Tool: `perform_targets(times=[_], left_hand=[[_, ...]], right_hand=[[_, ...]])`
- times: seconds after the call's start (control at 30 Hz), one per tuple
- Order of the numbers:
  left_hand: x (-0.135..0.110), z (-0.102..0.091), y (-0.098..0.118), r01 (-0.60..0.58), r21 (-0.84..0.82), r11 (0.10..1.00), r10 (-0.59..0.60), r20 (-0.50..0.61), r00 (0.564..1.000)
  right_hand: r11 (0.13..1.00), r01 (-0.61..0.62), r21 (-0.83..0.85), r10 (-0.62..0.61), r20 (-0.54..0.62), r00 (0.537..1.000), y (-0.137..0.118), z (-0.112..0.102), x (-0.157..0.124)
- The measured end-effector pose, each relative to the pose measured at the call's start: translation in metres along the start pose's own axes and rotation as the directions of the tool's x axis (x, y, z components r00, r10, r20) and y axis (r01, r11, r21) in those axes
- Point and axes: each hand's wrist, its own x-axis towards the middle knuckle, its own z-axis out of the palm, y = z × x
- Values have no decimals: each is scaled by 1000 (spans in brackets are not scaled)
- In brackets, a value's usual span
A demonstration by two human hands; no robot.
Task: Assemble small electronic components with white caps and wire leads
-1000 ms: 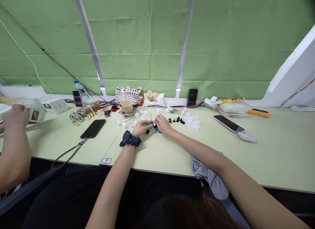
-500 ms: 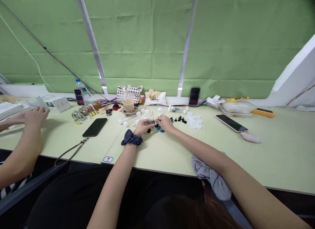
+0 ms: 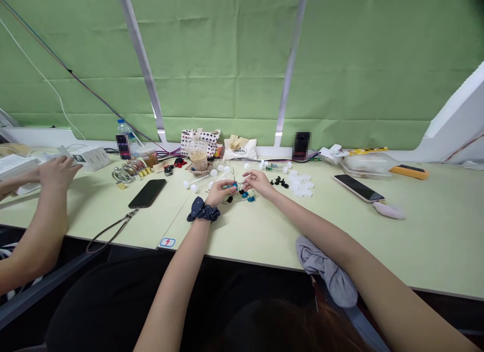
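Across a pale worktop [image 3: 427,231], a cream pouch [image 3: 239,150] stands near the back; its dark printed word is too small to read surely. Directly in front of the pouch, the person's left hand [image 3: 219,192] pinches a small blue piece [image 3: 235,185] between thumb and fingers, with a thin upright rod [image 3: 233,174] at it. Just beside, the right hand [image 3: 257,183] has its fingers loosely bent; whether it grips anything, I cannot tell. Loose blue and black parts [image 3: 251,198] lie under the hands, in front of the pouch. To the pouch's right and forward are black pegs [image 3: 280,181], then white discs [image 3: 301,184]. Well left of the pouch, at the near edge, a blue-outlined label [image 3: 167,242] reads "9" in red. Far right of it, a yellow packet [image 3: 367,151] carries dark print too small to read. Far left of the pouch, a co-worker's hand [image 3: 59,174] reaches beside a white box [image 3: 91,159].
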Motion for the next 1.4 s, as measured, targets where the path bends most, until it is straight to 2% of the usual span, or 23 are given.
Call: perform_targets(times=[0.07, 0.17, 0.3, 0.43, 0.57, 0.77, 1.03, 1.13, 1.27, 1.4], left_hand=[[-1, 0, 1, -6, 10, 1000, 6, 7, 1000], [-1, 0, 2, -3, -17, 1000, 3, -1, 1000], [-1, 1, 2, 9, -67, 998, -10, -21, 1000], [0, 1, 2, 2, -70, 998, -4, -28, 1000], [0, 1, 3, 6, -37, 999, -7, -24, 1000], [-1, 2, 5, 5, -19, 1000, -6, -22, 1000], [1, 1, 2, 9, -37, 999, -8, 13, 1000], [2, 0, 0, 1, -45, 999, 0, 11, 1000], [3, -3, -4, -2, -55, 998, 3, 24, 1000], [4, -5, -7, -12, -38, 999, 14, 50, 999]], right_hand=[[989, -78, 127, 81, -17, 997, 0, -2, 0], [964, -133, 230, 148, -48, 988, 3, -3, -1], [957, -94, 274, 108, -34, 994, 6, -3, 0], [982, -68, 177, 67, 8, 998, 9, -6, 1], [997, -73, 21, 74, -58, 996, 9, -8, 0], [998, -56, 10, 56, -15, 998, 7, -5, -1], [984, 37, -175, -38, -2, 999, 14, -9, 3], [988, 13, -156, -11, 12, 1000, 11, -7, 1], [991, -85, -108, 87, 16, 996, 6, -2, -2], [984, -131, -122, 137, 39, 990, 5, 0, -2]])
